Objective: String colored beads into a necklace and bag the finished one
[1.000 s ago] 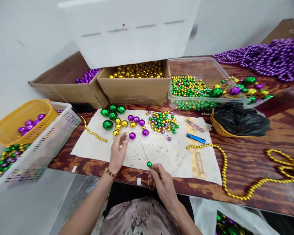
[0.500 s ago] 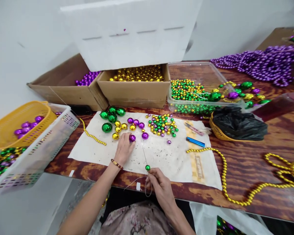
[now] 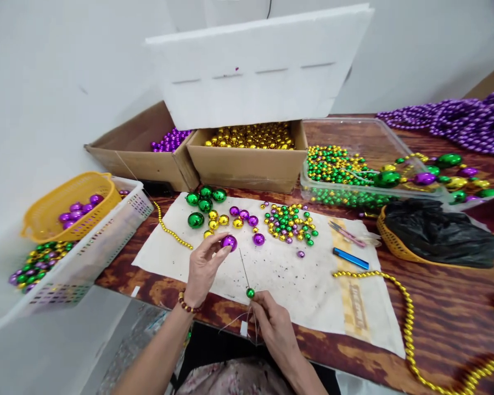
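Between the thumb and fingers of my left hand (image 3: pixel 206 266) is a large purple bead (image 3: pixel 229 243), raised over the white cloth (image 3: pixel 313 280). My right hand (image 3: pixel 274 318) pinches a thin needle (image 3: pixel 243 266) low down, by a small green bead (image 3: pixel 250 293) threaded on it. The needle points up and slightly left, and thread hangs in loops below my right fingers. Behind my hands lie large green beads (image 3: pixel 196 220), gold beads (image 3: pixel 223 220), purple beads (image 3: pixel 258 239) and a spread of small mixed beads (image 3: pixel 287 222).
Cardboard boxes of purple (image 3: pixel 142 164) and gold beads (image 3: pixel 247 162) stand at the back, beside a clear tub (image 3: pixel 333 189). A white basket (image 3: pixel 119 236) is at left. A blue lighter (image 3: pixel 351 258), snips (image 3: pixel 346 235), gold bead string (image 3: pixel 407 318) and black bag (image 3: pixel 440 233) lie right.
My left hand has lifted the purple bead off the cloth and brought it nearer the needle tip. My right hand still holds the needle. The camera view has shifted, moving the scene right.
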The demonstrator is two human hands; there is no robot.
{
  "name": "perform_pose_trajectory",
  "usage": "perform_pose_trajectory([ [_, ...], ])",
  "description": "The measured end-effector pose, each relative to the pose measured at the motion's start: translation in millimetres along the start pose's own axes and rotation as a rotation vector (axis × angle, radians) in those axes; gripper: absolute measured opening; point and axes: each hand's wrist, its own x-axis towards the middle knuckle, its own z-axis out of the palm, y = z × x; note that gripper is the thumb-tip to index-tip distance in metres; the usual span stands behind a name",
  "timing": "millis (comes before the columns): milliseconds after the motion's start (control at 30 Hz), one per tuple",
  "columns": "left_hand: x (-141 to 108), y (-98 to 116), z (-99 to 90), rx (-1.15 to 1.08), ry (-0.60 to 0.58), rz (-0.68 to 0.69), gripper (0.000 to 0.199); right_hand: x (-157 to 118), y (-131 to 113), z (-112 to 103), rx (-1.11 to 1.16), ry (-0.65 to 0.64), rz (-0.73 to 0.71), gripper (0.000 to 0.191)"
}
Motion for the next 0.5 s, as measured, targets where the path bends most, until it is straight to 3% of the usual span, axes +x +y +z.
perform_pose_trajectory([
  [200,1.2,2.9,-6.2,-0.051,0.034,-0.018,0.027,-0.8,1.5,7.4,-0.122,-0.012,-0.071,0.02],
  [500,11.1,13.4,-8.8,-0.378,0.061,-0.192,0.033,1.8,-3.3,13.5,-0.16,-0.026,-0.121,0.021],
])
